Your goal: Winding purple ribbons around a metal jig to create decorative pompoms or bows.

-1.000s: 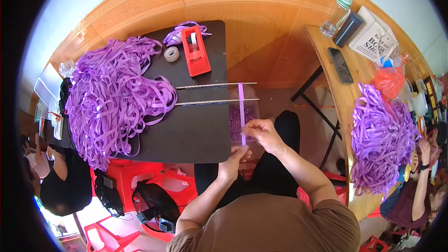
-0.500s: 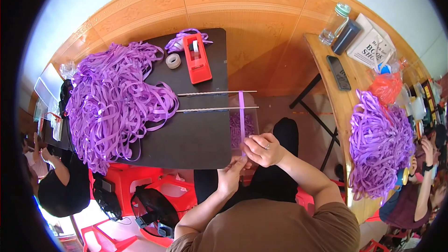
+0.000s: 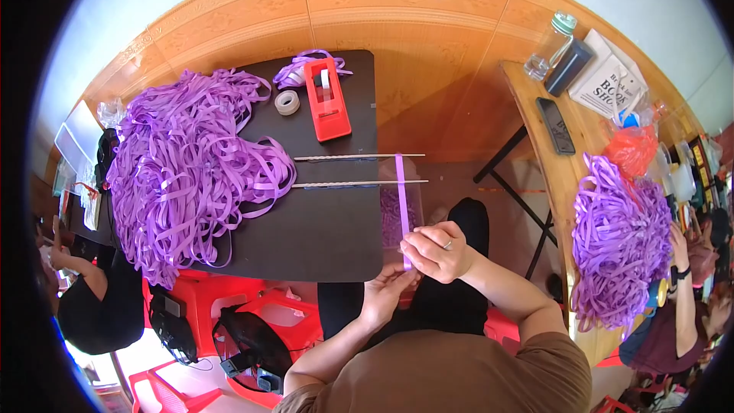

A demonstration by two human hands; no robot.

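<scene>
A purple ribbon (image 3: 404,210) loops round the farther of two thin pale rods (image 3: 413,181) that jut past the right edge of the dark table (image 3: 329,237). It runs across the nearer rod and down to my hands, pulled straight. My right hand (image 3: 441,251) is closed on the ribbon, fingers bent, a ring on one of them. Just below and to its left, my left hand (image 3: 388,287) pinches the ribbon's lower end; its fingertips are partly hidden. Left of the rods, a big heap of purple ribbon (image 3: 183,168) covers much of the table.
A red tape dispenser (image 3: 329,118) and a tape roll (image 3: 287,102) sit behind the rods. Beneath the ribbon stands a clear bin (image 3: 394,237) with purple pieces. The wooden table (image 3: 527,107) at right holds another ribbon heap (image 3: 619,237), a phone (image 3: 556,126) and a bottle (image 3: 547,50).
Both hands have shifted slightly right and down with the ribbon, which now slants more. The right hand has moved nearer the ribbon's lower end. At far right, another person's hand has moved down beside the ribbon heap.
</scene>
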